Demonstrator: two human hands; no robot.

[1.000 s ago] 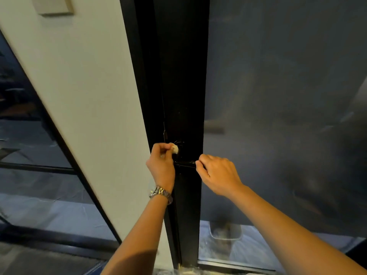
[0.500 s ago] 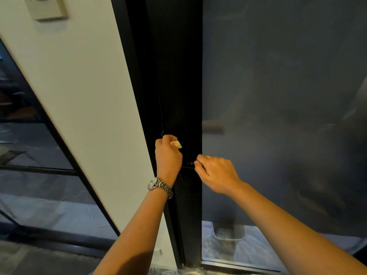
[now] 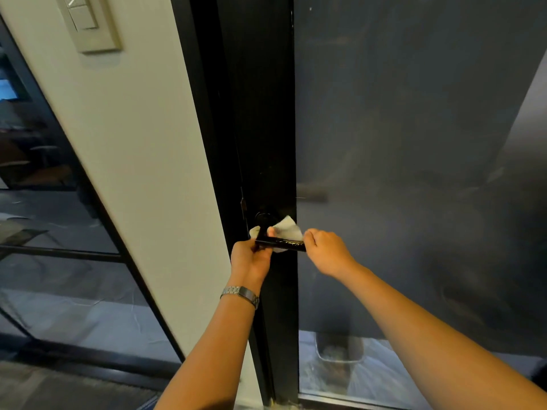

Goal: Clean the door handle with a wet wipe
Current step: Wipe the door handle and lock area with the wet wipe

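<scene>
- My left hand (image 3: 250, 260) sits under the inner end of the handle (image 3: 281, 245). Its fingers curl up around the bar and its thumb presses on the wipe (image 3: 285, 227).
- My right hand (image 3: 325, 251) is curled, and its fingertips (image 3: 307, 236) pinch the free end of the handle. I cannot tell how far they wrap round it.
- The wipe is white and crumpled. Most of it shows just above the bar between my two hands, and a small bit pokes out on the left beside the lever's neck. It touches the handle, and part of it seems tucked behind the bar.
- The handle is a black lever lying level across the door stile (image 3: 266, 128). Its round base is just above my left hand, and light glints along its top.
- A metal watch (image 3: 241, 292) is on my left wrist, and both forearms are bare.
- The stile is black. To its right is a dark glass pane (image 3: 414, 143), and a pale bin (image 3: 339, 349) shows through it low down.
- To the left of the door is a white wall (image 3: 133, 143) with a switch plate (image 3: 88, 22) near the top.
- Further left is black-framed glazing (image 3: 44, 217) with dim reflections.
</scene>
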